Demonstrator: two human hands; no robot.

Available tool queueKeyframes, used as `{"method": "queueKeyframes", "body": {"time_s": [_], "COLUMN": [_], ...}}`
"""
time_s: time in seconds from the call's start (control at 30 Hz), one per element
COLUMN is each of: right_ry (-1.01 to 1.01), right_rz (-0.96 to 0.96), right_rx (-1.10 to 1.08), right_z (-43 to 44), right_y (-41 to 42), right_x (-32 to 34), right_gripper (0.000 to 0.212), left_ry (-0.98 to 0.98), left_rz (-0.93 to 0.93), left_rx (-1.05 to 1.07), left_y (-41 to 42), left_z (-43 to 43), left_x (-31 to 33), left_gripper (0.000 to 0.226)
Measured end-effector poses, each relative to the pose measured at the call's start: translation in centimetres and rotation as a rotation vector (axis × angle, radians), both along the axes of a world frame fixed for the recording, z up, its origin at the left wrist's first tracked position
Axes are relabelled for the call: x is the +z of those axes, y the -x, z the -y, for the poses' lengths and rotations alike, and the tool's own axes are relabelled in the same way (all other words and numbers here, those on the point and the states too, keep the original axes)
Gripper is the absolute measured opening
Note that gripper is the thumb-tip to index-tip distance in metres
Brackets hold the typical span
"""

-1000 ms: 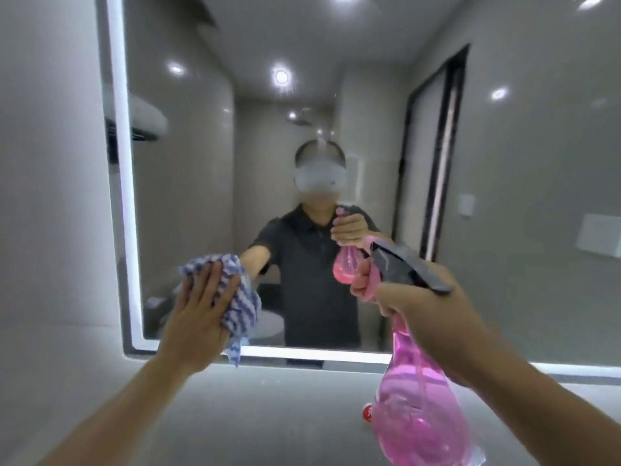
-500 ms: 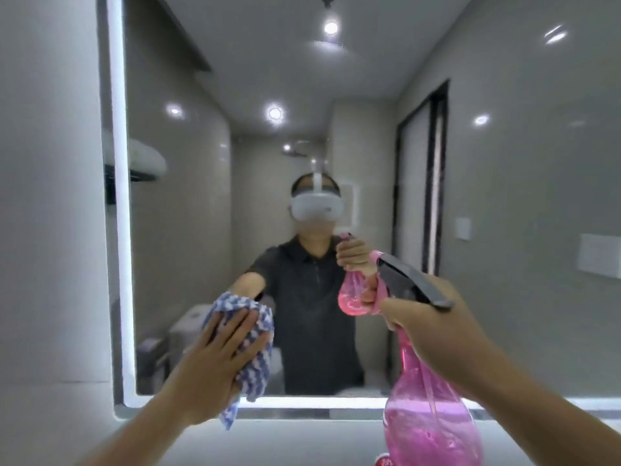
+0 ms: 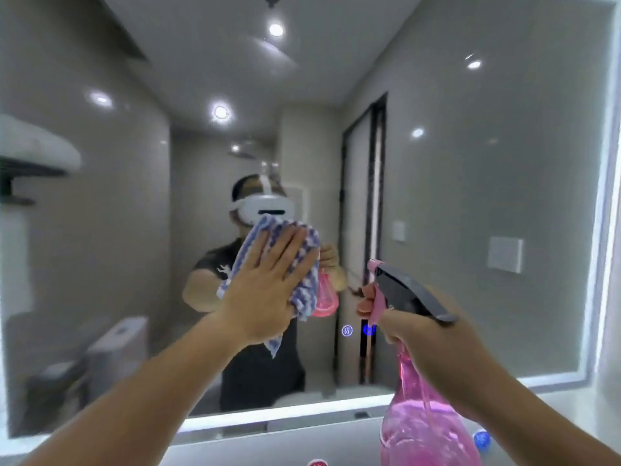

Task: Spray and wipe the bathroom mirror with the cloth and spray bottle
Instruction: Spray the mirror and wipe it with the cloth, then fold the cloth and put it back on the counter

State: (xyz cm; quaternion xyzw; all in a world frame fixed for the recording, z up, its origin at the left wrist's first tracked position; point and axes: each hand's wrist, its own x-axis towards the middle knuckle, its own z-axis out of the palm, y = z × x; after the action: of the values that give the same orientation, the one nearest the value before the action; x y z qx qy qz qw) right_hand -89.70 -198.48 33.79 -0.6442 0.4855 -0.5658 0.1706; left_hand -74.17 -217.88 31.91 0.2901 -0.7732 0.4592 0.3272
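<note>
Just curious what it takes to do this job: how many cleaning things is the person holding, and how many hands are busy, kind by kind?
Blue-and-white striped cloth: 1
Pink translucent spray bottle with a grey trigger head: 1
Hands in use: 2, left hand flat on the cloth, right hand gripping the bottle
Total: 4, not counting mirror reflections.

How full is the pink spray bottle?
Partly full. The spray bottle, upright in the right hand, shows pink liquid filling its wide lower body, while the narrow neck above looks clear. Exact level: cannot tell.

Bathroom: backlit wall mirror [image 3: 470, 230] reflecting toilet [image 3: 114, 344], grey tiles, shower head [image 3: 247, 151]
</note>
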Motion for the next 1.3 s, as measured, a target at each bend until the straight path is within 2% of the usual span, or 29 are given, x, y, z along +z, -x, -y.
{"method": "queueKeyframes", "body": {"time_s": [0.1,0.13,0.17,0.2,0.23,0.3,0.33,0.37,0.4,0.47,0.53,0.6,0.7,0.77,0.8,0.87,0.93,0.97,1.07,1.23,1.3], "right_ry": [-0.029,-0.024,-0.012,0.000,0.013,0.033,0.039,0.042,0.043,0.029,0.001,-0.013,-0.019,-0.024,-0.032,-0.055,-0.073,-0.084,-0.089,-0.142,-0.180], "right_rz": [0.014,0.017,0.027,0.050,0.069,0.082,0.083,0.078,0.069,0.064,0.064,0.077,0.061,0.054,0.059,0.098,0.126,0.147,0.183,0.175,0.172], "right_rx": [-0.073,-0.088,-0.099,-0.116,-0.130,-0.151,-0.158,-0.160,-0.165,-0.177,-0.204,-0.221,-0.241,-0.247,-0.242,-0.188,-0.099,-0.069,-0.053,-0.174,-0.232], "right_z": [-0.1,-0.3,-0.5,-0.7,-0.8,-1.2,-1.4,-1.7,-1.9,-2.2,-2.6,-3.3,-4.8,-5.9,-6.5,-7.8,-9.0,-9.7,-11.6,-14.6,-15.8], "right_y": [1.9,2.5,3.2,3.8,4.4,5.1,5.3,5.4,5.5,5.9,6.2,6.4,6.5,6.6,6.6,6.4,5.8,5.3,4.3,4.5,5.0], "right_x": [-0.4,-0.3,-0.2,0.0,0.2,0.3,0.2,0.1,-0.2,-0.5,-0.8,-0.9,-1.1,-1.3,-1.4,-1.7,-2.5,-3.1,-6.3,-13.8,-16.0], "right_gripper": [0.039,0.032,0.020,0.010,0.005,0.007,0.005,0.006,0.017,0.030,0.023,0.017,0.028,0.034,0.031,0.019,0.024,0.028,0.036,0.038,0.038], "left_ry": [-0.007,0.061,0.120,0.138,0.111,-0.045,-0.109,-0.136,-0.134,-0.084,-0.011,0.004,-0.040,-0.072,-0.139,-0.295,-0.487,-0.602,-1.011,-1.573,-1.859], "left_rz": [0.345,0.414,0.404,0.275,0.066,-0.359,-0.493,-0.542,-0.509,-0.305,-0.120,-0.014,0.062,-0.013,-0.112,-0.435,-0.748,-0.839,-0.974,-1.089,-1.183], "left_rx": [-0.025,-0.030,-0.025,-0.019,-0.009,0.036,0.066,0.081,0.073,0.016,-0.013,-0.018,-0.124,-0.248,-0.325,-0.495,-0.662,-0.720,-0.783,-0.821,-0.880], "left_y": [-1.5,-2.2,-2.5,-2.5,-2.2,-0.4,1.1,2.7,4.1,6.5,7.9,8.2,7.1,6.6,6.8,7.7,8.3,8.4,8.4,8.0,8.4], "left_z": [-0.2,-0.1,0.1,0.3,0.5,0.8,0.7,0.4,0.2,-0.3,-0.8,-1.4,-2.3,-3.3,-4.3,-6.9,-9.8,-11.2,-15.5,-21.0,-22.7], "left_x": [-0.4,1.1,3.1,5.4,7.7,11.3,12.0,11.9,11.2,8.1,4.6,2.2,1.0,1.3,1.5,1.2,-0.2,-1.3,-6.8,-16.6,-19.3], "left_gripper": [0.064,0.063,0.062,0.063,0.065,0.067,0.068,0.069,0.069,0.069,0.072,0.073,0.058,0.048,0.045,0.041,0.039,0.037,0.033,0.025,0.020]}}
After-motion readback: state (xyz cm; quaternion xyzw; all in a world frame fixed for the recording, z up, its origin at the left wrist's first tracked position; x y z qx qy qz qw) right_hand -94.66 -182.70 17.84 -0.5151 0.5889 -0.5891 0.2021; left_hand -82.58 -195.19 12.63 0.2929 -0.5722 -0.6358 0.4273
